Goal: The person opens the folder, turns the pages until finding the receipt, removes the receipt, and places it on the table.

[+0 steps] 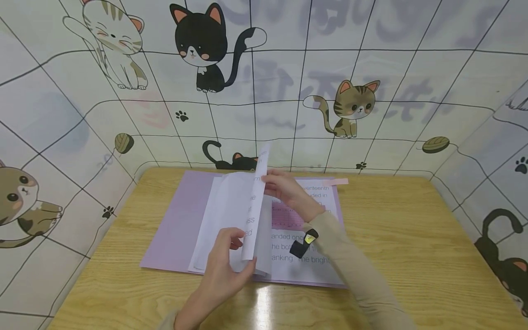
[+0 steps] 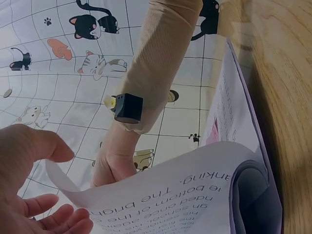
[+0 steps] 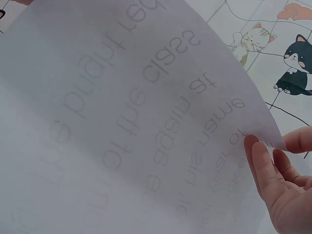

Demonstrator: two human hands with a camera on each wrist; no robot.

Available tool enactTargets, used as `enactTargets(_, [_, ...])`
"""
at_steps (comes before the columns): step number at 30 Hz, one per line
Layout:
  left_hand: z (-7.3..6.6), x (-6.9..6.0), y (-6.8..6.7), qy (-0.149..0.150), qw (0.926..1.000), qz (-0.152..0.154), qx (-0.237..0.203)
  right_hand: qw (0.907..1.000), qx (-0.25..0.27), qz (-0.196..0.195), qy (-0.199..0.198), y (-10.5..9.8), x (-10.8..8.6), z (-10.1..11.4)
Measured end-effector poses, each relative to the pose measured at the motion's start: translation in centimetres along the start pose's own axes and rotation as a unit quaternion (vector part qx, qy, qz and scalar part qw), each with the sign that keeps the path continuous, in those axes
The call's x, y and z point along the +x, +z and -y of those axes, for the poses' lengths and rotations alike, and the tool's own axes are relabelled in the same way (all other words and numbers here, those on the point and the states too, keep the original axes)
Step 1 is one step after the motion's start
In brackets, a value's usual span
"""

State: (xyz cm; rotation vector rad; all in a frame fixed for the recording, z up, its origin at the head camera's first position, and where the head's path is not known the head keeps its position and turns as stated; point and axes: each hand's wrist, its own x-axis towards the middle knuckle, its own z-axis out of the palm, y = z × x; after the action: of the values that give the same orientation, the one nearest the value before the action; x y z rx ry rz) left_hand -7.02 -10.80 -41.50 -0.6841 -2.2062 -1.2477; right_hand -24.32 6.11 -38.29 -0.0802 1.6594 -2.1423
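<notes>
A printed page (image 1: 256, 206) stands raised above an open booklet with a lilac cover (image 1: 175, 224). At the page's upper edge, my right hand (image 1: 286, 190) pinches a corner between thumb and fingers, as the right wrist view (image 3: 287, 190) also shows. My left hand (image 1: 224, 266) is around the page's lower edge, thumb and fingers spread apart. Seen in the left wrist view, its fingers (image 2: 58, 212) are loosely bent beside the curving sheet (image 2: 170, 195). Whether they touch the paper I cannot tell. A pink printed patch (image 1: 286, 216) shows on the right-hand page, partly behind the right forearm.
Under the booklet lies a wooden table (image 1: 396, 229), with bare wood to its left and right. A pink tab (image 1: 340, 181) sticks out from the booklet's upper right. Behind the table rises a white cat-patterned sheet (image 1: 280, 119). A small black device (image 1: 304, 243) sits on the right wrist.
</notes>
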Motion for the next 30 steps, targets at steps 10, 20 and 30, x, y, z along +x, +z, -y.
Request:
enactTargets(10, [0.7,0.2,-0.1,0.025,0.9986,-0.042,0.022,0.9999,0.009,0.011,-0.001,0.2,0.0,-0.2])
enactTargets(20, [1.9,0.1,-0.9,0.01,0.9958,-0.051,0.076,0.9996,0.015,0.025,-0.001,-0.1,0.0,-0.3])
enactTargets(30, [3.8,-0.3,-2.1,0.001,0.9921,-0.072,0.102,0.9994,-0.012,0.032,0.006,-1.2,-0.4,-0.2])
